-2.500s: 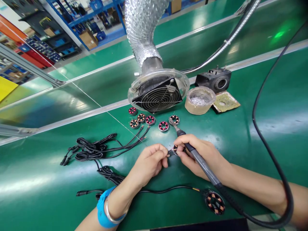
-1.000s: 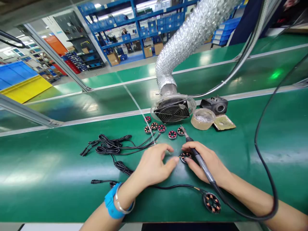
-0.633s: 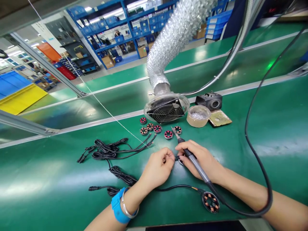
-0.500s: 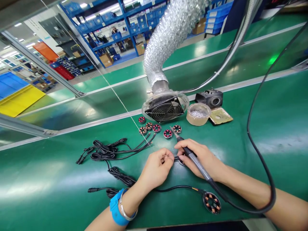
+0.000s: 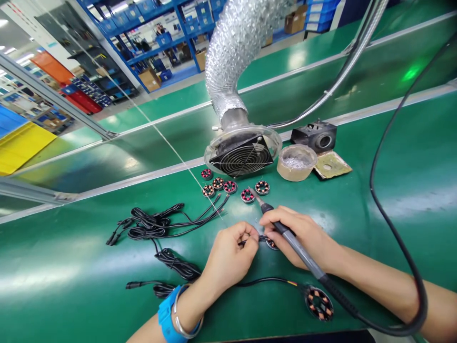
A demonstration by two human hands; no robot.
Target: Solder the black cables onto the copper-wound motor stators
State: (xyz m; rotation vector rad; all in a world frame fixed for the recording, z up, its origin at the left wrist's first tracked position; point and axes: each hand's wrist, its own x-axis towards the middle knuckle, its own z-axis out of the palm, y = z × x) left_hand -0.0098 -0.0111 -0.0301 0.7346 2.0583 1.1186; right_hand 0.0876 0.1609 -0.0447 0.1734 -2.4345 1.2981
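Note:
My right hand [image 5: 310,236] is closed around a soldering iron [image 5: 302,250], whose tip points away from me toward a red-wound coil ring. Its thumb and fingers also touch a small copper-wound coil ring [image 5: 271,243], partly hidden beneath them. My left hand [image 5: 233,252] pinches a thin black wire [image 5: 262,237] that runs to this ring; the fingertips hide its end. Nearer to me lies another coil ring [image 5: 319,303], joined to a black cable [image 5: 264,281] that passes under my left wrist.
Several loose coil rings [image 5: 230,186] lie beyond my hands. Bundled black cables [image 5: 150,224] rest at left. A fume extractor [image 5: 244,155] hangs over the green bench, beside a tub [image 5: 296,164], a sponge tray [image 5: 332,165] and an iron holder [image 5: 316,136]. The iron's cord [image 5: 383,205] loops at right.
The view has shifted slightly. Both hands keep nearly the same pose, and a little more of the coil ring shows between them.

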